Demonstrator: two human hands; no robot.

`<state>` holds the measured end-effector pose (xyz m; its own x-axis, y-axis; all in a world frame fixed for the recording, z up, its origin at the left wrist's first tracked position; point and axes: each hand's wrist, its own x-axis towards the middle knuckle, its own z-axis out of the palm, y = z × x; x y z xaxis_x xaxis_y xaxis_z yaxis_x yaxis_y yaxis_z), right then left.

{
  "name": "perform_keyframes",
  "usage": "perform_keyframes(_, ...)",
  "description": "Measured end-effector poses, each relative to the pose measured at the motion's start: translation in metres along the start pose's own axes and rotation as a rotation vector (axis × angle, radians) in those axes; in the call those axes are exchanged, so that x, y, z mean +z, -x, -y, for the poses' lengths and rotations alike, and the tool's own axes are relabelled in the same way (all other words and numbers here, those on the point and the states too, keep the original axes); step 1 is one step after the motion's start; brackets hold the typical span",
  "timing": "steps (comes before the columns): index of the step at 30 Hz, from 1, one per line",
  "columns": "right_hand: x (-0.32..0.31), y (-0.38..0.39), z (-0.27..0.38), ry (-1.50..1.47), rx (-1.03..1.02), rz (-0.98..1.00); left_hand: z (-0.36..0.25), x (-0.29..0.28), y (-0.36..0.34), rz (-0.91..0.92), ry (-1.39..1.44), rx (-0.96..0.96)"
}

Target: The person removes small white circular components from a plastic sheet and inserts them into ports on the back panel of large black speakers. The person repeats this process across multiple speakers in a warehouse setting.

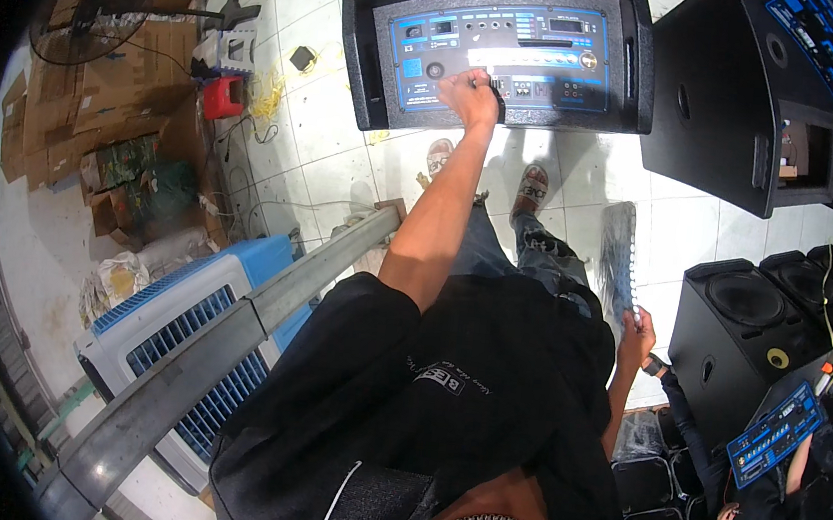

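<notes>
My left hand (469, 101) is at the lower middle of a blue-edged control panel (501, 60), its fingers bent and pressed together. Whatever those fingertips grip, if anything, is too small to make out. The panel is set into the black cabinet of a speaker (362, 44), in front of my feet. Knobs, sockets and a row of pale sliders or knobs show on it, partly washed out by glare. Down at my right side, my right hand (638, 332) grips a clear plastic tray (618, 254) with a row of small shiny round pieces along one edge.
More black speaker cabinets (718, 99) stand at the right. A co-worker's dark sleeve (683, 411) reaches close to my right hand; another blue panel (774, 435) is beyond. At left are a metal rail (262, 305), an air cooler (193, 339), a fan (95, 4) and cardboard boxes (155, 54).
</notes>
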<state>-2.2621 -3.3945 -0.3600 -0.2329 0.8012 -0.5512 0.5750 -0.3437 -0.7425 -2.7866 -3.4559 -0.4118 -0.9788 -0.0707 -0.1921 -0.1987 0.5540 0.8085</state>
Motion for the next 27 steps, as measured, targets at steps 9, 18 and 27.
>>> perform_keyframes(9,0.004,-0.009,-0.009,-0.029,-0.045,0.052,0.012,-0.003,-0.004,-0.139,0.038,0.086)
perform_keyframes(18,0.009,-0.006,0.017,0.039,-0.048,0.035,0.005,-0.013,-0.022,-0.087,0.053,-0.04)
perform_keyframes(27,0.029,-0.008,0.149,0.615,-0.367,0.313,0.033,-0.017,-0.047,-0.009,0.024,-0.067)
